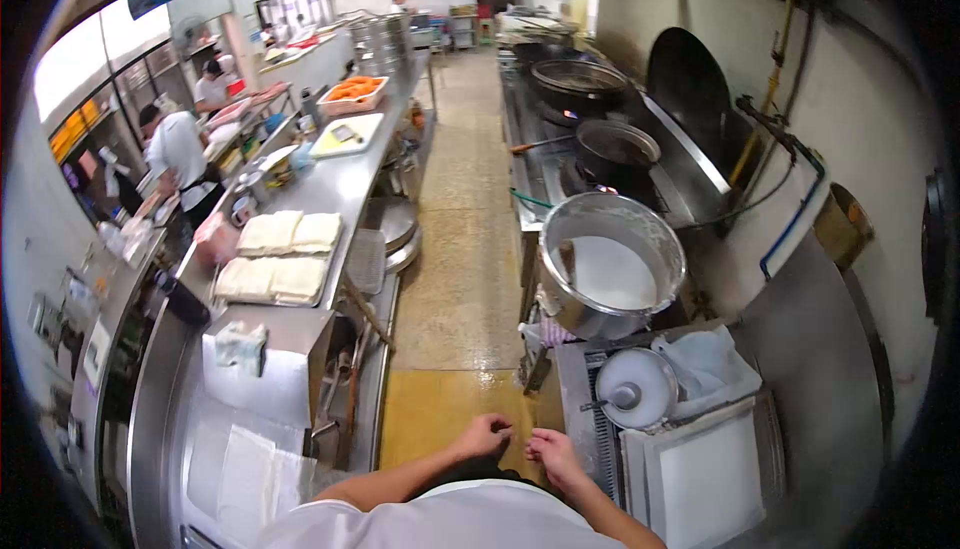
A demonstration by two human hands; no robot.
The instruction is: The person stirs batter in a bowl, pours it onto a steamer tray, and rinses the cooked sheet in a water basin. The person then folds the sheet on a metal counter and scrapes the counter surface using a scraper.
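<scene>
Both hands hang low in front of the body, over the yellow floor. My left hand (pixel 487 435) has its fingers curled together; whether anything is between them is too small to tell. Close to it on the right, not touching, my right hand (pixel 556 452) is also curled, its fingertips pressed together. Right of that hand stands a counter with a white lidded pot (pixel 636 389), a white cloth (pixel 705 364) and a flat white tray (pixel 710 469). Beyond them is a large metal pot (pixel 612 267) holding white liquid, with a utensil inside.
Woks (pixel 617 149) sit on lit burners along the right. At left, a steel counter (pixel 345 189) bears trays of white slabs (pixel 270 279), a cutting board (pixel 347 136) and a basket of orange food (pixel 355 92). People (pixel 180 154) stand farther left. A tiled aisle (pixel 455 249) runs between.
</scene>
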